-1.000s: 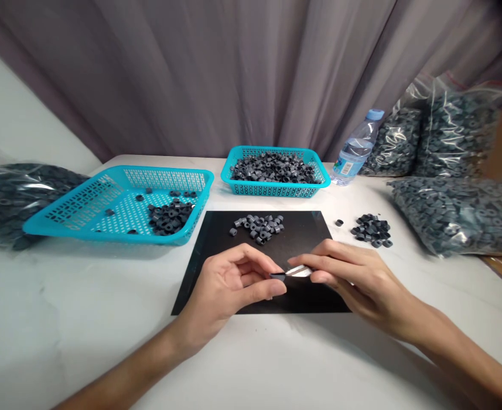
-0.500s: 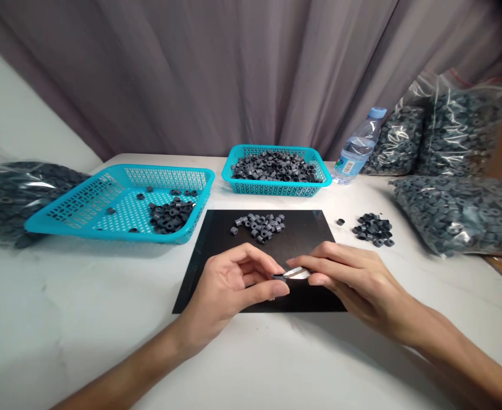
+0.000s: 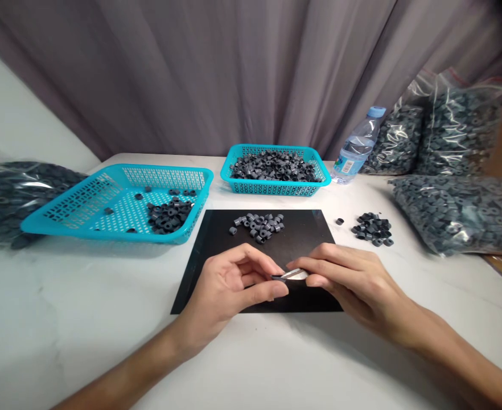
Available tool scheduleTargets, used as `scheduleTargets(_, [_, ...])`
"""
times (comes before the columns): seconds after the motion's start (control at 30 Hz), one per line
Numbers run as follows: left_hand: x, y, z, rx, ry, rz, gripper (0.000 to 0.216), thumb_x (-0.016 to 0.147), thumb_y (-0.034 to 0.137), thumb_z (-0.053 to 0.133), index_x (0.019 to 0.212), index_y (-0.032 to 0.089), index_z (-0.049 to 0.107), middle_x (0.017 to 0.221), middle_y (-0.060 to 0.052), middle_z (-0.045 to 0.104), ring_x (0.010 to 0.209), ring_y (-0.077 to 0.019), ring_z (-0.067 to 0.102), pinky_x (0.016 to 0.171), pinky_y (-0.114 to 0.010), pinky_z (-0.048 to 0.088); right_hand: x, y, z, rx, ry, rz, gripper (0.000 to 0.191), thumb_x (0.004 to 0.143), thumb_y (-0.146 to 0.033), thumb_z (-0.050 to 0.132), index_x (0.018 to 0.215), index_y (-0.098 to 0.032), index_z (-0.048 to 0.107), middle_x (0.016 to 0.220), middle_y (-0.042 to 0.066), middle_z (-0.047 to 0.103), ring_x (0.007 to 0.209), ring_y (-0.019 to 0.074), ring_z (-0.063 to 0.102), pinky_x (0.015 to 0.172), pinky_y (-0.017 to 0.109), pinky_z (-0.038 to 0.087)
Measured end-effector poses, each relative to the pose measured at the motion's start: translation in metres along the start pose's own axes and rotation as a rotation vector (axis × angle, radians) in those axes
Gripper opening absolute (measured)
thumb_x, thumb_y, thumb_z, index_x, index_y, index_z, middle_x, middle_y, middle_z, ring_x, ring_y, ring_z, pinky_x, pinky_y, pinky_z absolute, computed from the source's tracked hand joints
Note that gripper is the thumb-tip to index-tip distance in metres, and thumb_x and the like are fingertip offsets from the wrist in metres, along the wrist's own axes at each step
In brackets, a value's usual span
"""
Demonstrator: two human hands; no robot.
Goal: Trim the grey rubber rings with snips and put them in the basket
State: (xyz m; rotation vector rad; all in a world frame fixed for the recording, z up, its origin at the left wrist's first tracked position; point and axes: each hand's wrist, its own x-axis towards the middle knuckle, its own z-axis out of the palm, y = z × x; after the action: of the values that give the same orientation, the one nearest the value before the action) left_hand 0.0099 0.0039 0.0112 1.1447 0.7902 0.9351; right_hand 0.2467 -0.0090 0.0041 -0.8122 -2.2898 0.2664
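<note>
Over the black mat (image 3: 191,285), my left hand (image 3: 238,282) pinches a small dark grey plastic ring (image 3: 278,278) between thumb and fingertips; most of the ring is hidden. My right hand (image 3: 353,276) is closed on a short, pale, flat blade-like tool (image 3: 294,274), whose handle, if any, is covered by the fingers. The tool's narrow tip touches the ring or lies right against it. Beyond my hands, a loose pile of grey rings (image 3: 260,226) lies on the mat. A second pile of rings (image 3: 371,229) is on the white table to the right.
A blue basket (image 3: 106,232) with some rings stands at left, and a fuller blue basket (image 3: 276,187) at the back. A water bottle (image 3: 356,148) stands behind right. Plastic bags of grey pieces lie at far left (image 3: 24,193) and right (image 3: 464,213).
The view has shifted very slightly. The tool's tip has tilted a little against the ring; both hands keep the same hold.
</note>
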Motion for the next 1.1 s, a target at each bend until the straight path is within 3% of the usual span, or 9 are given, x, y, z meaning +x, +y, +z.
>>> scheduleTargets(0.27, [0.0004, 0.0007, -0.0003, 0.001, 0.021, 0.013, 0.021, 0.068, 0.009, 0.092, 0.077, 0.017, 0.074, 0.085, -0.001, 0.074, 0.076, -0.0115, 0.068, 0.069, -0.018, 0.058, -0.0012, 0.0000, -0.0010, 0.011, 0.074, 0.038, 0.026, 0.107, -0.022, 0.050, 0.127, -0.017, 0.065, 0.094, 0.007, 0.070, 0.076, 0.0151, 0.064, 0.065, 0.027, 0.050])
scheduleTargets(0.6, [-0.0001, 0.0006, -0.0005, 0.006, 0.015, 0.036, 0.020, 0.069, 0.014, 0.092, 0.079, 0.017, 0.075, 0.084, -0.002, 0.073, 0.074, -0.0122, 0.068, 0.068, -0.020, 0.058, -0.0020, 0.0018, -0.0019, 0.016, -0.010, 0.021, 0.028, 0.106, -0.022, 0.050, 0.130, -0.017, 0.063, 0.094, 0.006, 0.068, 0.075, 0.0145, 0.062, 0.063, 0.026, 0.047])
scheduleTargets(1.1, [0.0007, 0.0018, 0.0003, 0.038, 0.024, 0.034, 0.020, 0.069, 0.015, 0.092, 0.077, 0.017, 0.074, 0.083, -0.002, 0.073, 0.075, -0.0133, 0.068, 0.068, -0.023, 0.058, -0.0005, -0.0001, 0.0010, -0.014, 0.014, -0.008, 0.027, 0.107, -0.024, 0.047, 0.127, -0.018, 0.064, 0.090, 0.006, 0.068, 0.071, 0.0152, 0.062, 0.061, 0.027, 0.048])
